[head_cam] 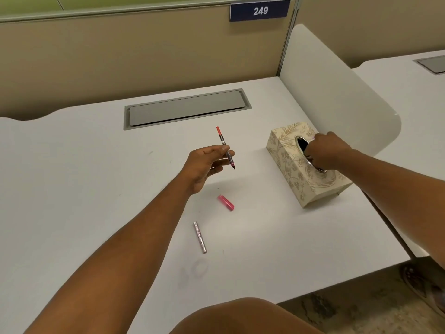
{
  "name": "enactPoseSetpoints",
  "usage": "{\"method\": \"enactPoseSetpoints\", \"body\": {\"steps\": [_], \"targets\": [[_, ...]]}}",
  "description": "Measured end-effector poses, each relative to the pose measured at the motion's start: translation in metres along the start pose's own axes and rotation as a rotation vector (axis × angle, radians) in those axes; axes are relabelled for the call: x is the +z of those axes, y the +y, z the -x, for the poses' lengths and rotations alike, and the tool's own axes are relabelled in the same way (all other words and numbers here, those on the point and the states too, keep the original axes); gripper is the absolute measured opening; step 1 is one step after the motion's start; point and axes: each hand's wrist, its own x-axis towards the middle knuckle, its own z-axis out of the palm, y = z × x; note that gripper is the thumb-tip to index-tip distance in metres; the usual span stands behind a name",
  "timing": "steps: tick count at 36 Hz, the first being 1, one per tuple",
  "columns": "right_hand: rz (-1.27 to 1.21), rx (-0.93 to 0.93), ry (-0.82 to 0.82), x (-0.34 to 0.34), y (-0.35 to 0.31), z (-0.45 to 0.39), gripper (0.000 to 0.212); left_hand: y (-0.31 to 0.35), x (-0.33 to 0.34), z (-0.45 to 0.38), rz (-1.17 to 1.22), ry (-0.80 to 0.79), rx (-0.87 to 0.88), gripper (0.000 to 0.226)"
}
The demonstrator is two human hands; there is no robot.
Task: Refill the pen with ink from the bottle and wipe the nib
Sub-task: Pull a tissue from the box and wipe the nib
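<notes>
Barrel (pixel 200 237) and cap (pixel 225 202) parked near; left hand (pixel 207 162) pinches pen (pixel 225 148) nib-down, right hand (pixel 323 150) fingers curled into tissue box (pixel 289 162) for a wipe.

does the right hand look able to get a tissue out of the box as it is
Probably yes: the right hand is already at the tissue box opening, fingers reaching in, nothing blocking it. No tissue is visible yet.

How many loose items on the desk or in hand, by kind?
Pen inner section, held in the left hand: 1
Pink cap: 1
Silver barrel: 1
Tissue box, right hand at its slot: 1
Total: 4
</notes>
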Motion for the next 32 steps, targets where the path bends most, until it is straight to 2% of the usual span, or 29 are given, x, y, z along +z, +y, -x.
{"method": "enactPoseSetpoints", "body": {"steps": [4, 12, 17, 20, 23, 32], "targets": [[0.067, -0.048, 0.015, -0.001, 0.001, 0.002, 0.017, 0.001, 0.001, -0.003, 0.005, 0.009, 0.002, 0.017], [0.036, -0.085, 0.094, 0.008, 0.005, -0.003, 0.021, 0.004, 0.000, -0.007, 0.004, 0.016, 0.008, 0.016], [0.055, -0.055, 0.162, 0.013, 0.003, -0.002, 0.023, 0.004, 0.001, -0.008, 0.005, 0.015, 0.006, 0.016], [0.064, -0.053, 0.140, 0.014, 0.002, -0.005, 0.023, 0.003, 0.002, -0.008, 0.004, 0.014, -0.002, 0.015], [0.037, -0.060, 0.117, 0.015, 0.003, -0.008, 0.022, 0.002, 0.004, -0.008, 0.001, 0.011, -0.005, 0.017], [-0.104, -0.119, 0.242, 0.020, 0.007, -0.007, 0.026, 0.003, 0.000, -0.006, 0.001, 0.021, -0.002, 0.019]]}}
